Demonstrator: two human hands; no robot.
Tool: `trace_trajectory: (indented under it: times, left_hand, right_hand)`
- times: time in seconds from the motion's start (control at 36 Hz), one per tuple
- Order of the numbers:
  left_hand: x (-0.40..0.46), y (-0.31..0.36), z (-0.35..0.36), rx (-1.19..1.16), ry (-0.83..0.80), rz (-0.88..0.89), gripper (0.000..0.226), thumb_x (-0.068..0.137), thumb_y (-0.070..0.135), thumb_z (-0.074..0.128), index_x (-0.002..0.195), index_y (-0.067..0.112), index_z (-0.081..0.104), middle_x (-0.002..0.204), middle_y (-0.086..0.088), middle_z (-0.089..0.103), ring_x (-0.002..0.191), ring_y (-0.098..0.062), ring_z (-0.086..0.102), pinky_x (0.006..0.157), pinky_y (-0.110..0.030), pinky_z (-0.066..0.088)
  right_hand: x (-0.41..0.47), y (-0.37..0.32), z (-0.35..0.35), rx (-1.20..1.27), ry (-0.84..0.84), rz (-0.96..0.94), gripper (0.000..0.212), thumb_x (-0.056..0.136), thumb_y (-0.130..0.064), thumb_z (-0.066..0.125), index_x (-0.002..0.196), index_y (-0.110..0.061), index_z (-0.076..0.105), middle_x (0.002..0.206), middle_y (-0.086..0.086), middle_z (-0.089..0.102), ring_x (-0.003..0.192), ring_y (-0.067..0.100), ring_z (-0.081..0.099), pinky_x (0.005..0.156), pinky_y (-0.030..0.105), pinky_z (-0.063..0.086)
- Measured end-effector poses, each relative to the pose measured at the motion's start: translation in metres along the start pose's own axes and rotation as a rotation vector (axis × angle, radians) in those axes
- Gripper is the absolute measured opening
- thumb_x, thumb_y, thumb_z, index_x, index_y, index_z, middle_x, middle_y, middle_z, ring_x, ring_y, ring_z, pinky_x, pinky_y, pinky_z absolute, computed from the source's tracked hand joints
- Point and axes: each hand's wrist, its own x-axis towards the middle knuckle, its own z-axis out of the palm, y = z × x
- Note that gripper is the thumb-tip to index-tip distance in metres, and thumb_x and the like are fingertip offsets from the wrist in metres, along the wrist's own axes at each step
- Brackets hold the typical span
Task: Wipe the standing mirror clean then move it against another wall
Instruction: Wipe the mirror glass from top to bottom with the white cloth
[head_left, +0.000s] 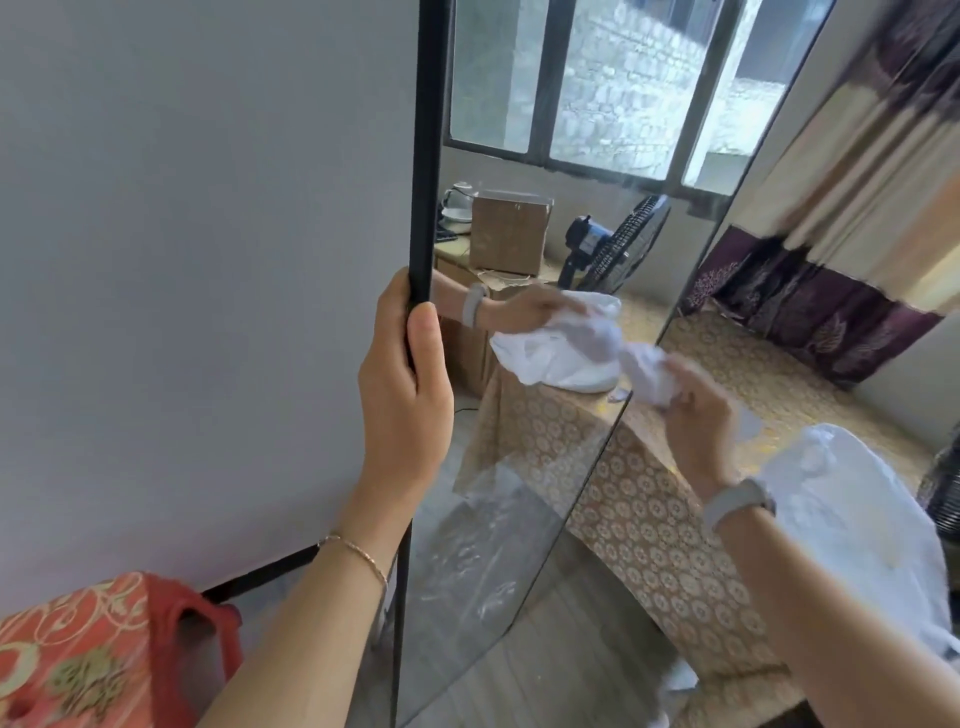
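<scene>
Gripping the mirror's (519, 208) black left frame mid-frame, left hand (402, 395) is steadying its vertical axis while right hand (696, 410) is pinching the cloth (647, 371) at the right edge.

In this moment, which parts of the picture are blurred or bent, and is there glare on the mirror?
Head view: the right hand and its white cloth are smeared by motion; the left hand, gripping the mirror frame, is sharp. The wide lens bows the frame. The mirror glass shows pale streaky glare low down; daylight comes from the reflected window.
</scene>
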Motion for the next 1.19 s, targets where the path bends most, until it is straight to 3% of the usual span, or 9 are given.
trace_trajectory:
  times: [0.06, 0.22, 0.33, 0.47, 0.58, 0.75, 0.89, 1.03, 1.19]
  left_hand:
    - [-0.002, -0.001, -0.001, -0.001, 0.006, -0.004, 0.043, 0.095, 0.025, 0.029, 0.132, 0.006, 0.042, 0.12, -0.013, 0.059, 0.102, -0.017, 0.054, 0.089, -0.021, 0.044]
    - [-0.002, -0.001, -0.002, 0.014, -0.006, 0.014, 0.043, 0.096, 0.025, 0.029, 0.132, 0.007, 0.042, 0.118, -0.009, 0.06, 0.1, -0.009, 0.054, 0.085, -0.011, 0.042]
    - [-0.001, -0.004, -0.003, 0.011, -0.02, 0.038, 0.037, 0.097, 0.018, 0.03, 0.127, 0.002, 0.045, 0.099, 0.01, 0.056, 0.088, 0.013, 0.051, 0.076, 0.0, 0.038]
    - [-0.007, -0.016, -0.007, 0.026, -0.01, 0.019, 0.027, 0.096, 0.021, 0.03, 0.116, 0.014, 0.048, 0.077, 0.02, 0.048, 0.063, 0.006, 0.049, 0.06, -0.004, 0.036]
    - [-0.011, -0.028, -0.014, 0.054, -0.041, 0.005, 0.02, 0.096, 0.02, 0.03, 0.11, 0.023, 0.044, 0.07, 0.026, 0.052, 0.062, 0.004, 0.047, 0.059, -0.006, 0.038]
    - [-0.017, -0.037, -0.016, 0.042, -0.08, 0.003, 0.013, 0.095, 0.023, 0.03, 0.094, 0.027, 0.042, 0.064, 0.028, 0.05, 0.054, 0.001, 0.044, 0.052, -0.009, 0.037]
    - [-0.035, -0.057, -0.018, 0.022, -0.101, -0.018, 0.013, 0.094, 0.031, 0.031, 0.084, 0.037, 0.038, 0.063, 0.027, 0.051, 0.052, 0.001, 0.044, 0.051, -0.008, 0.037]
    - [-0.047, -0.09, -0.015, 0.005, -0.102, 0.108, 0.015, 0.089, 0.041, 0.024, 0.086, 0.035, 0.037, 0.066, 0.024, 0.049, 0.053, 0.0, 0.044, 0.049, -0.01, 0.036]
    - [-0.054, -0.128, -0.007, -0.071, -0.026, 0.287, 0.019, 0.098, 0.022, 0.027, 0.083, 0.025, 0.037, 0.064, 0.028, 0.048, 0.057, 0.005, 0.045, 0.055, -0.007, 0.036]
  right_hand:
    - [0.034, -0.019, -0.01, 0.04, 0.178, -0.094, 0.038, 0.08, 0.013, 0.039, 0.107, 0.0, 0.062, 0.114, 0.004, 0.056, 0.109, 0.019, 0.053, 0.098, 0.033, 0.043]
    - [0.103, -0.042, -0.016, 0.316, 0.539, 0.023, 0.039, 0.076, 0.005, 0.037, 0.102, -0.003, 0.065, 0.112, 0.014, 0.064, 0.103, 0.02, 0.058, 0.092, 0.03, 0.048]
    - [0.076, -0.018, 0.02, 0.184, 0.312, 0.083, 0.033, 0.08, 0.005, 0.044, 0.102, -0.007, 0.066, 0.104, 0.01, 0.067, 0.095, 0.014, 0.057, 0.082, 0.022, 0.045]
    - [-0.006, 0.048, 0.06, 0.107, -0.079, 0.466, 0.027, 0.085, 0.001, 0.043, 0.1, -0.003, 0.065, 0.084, 0.007, 0.054, 0.078, 0.018, 0.046, 0.059, 0.017, 0.036]
    - [-0.046, 0.09, 0.066, -0.035, -0.283, 0.641, 0.028, 0.085, -0.003, 0.047, 0.104, -0.008, 0.066, 0.102, 0.015, 0.065, 0.089, 0.027, 0.057, 0.071, 0.038, 0.047]
    - [0.005, 0.04, 0.029, -0.031, 0.095, 0.297, 0.035, 0.085, 0.005, 0.039, 0.111, -0.004, 0.061, 0.111, 0.007, 0.061, 0.105, 0.022, 0.055, 0.084, 0.03, 0.042]
    - [0.056, -0.005, 0.021, 0.306, 0.375, 0.083, 0.025, 0.078, -0.004, 0.048, 0.095, -0.007, 0.066, 0.104, 0.008, 0.061, 0.1, 0.016, 0.056, 0.093, 0.029, 0.045]
    - [0.043, 0.015, 0.059, 0.31, 0.331, 0.016, 0.02, 0.081, -0.004, 0.051, 0.094, -0.004, 0.066, 0.093, -0.001, 0.06, 0.085, 0.002, 0.053, 0.076, 0.015, 0.044]
    - [-0.048, 0.105, 0.123, 0.354, 0.234, 0.148, 0.028, 0.083, 0.01, 0.048, 0.107, 0.001, 0.061, 0.098, -0.008, 0.067, 0.085, -0.01, 0.053, 0.068, -0.004, 0.034]
